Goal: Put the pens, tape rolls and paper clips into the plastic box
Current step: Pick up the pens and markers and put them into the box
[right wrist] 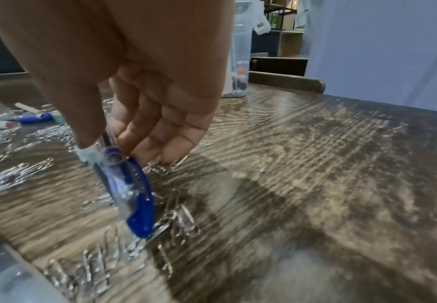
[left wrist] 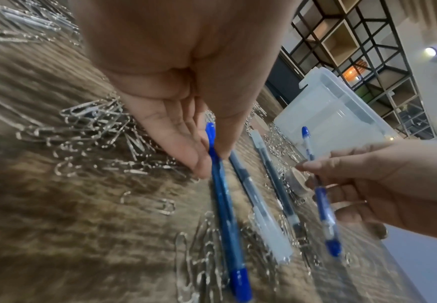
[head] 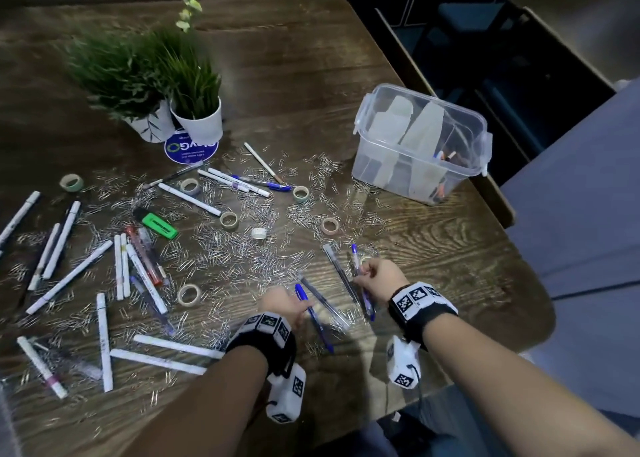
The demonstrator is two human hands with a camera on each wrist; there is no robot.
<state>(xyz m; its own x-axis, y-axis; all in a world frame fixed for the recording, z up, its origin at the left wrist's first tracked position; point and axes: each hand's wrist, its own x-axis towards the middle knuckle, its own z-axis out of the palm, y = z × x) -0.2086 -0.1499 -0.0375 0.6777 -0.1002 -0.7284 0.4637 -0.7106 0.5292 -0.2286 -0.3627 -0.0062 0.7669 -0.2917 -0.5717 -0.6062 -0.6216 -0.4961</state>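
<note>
Pens, tape rolls and paper clips lie scattered all over the bench (head: 433,255), and the plastic box (head: 420,141) stands open at its far right edge, with only a few pens showing inside. Two potted plants (head: 149,75) sit at the back left, clear of the work. Now the hands, both low at the near edge. The right hand (head: 381,278) has its thumb and fingers curled round a blue pen (left wrist: 324,207), lifted off the wood, and the right wrist view hints at a clear pen pinched alongside it. The left hand (head: 285,306) pinches a second blue pen (left wrist: 225,207) near its tip, the rest of the barrel lying on the bench among paper clips (head: 228,248). Two clear pens (head: 341,273) lie between the hands. Best move, I'd say: firm up that left pinch nearer the middle, lift cleanly so no clips drag along, gather the neighbours, then carry the bunch over the box rim.
</note>
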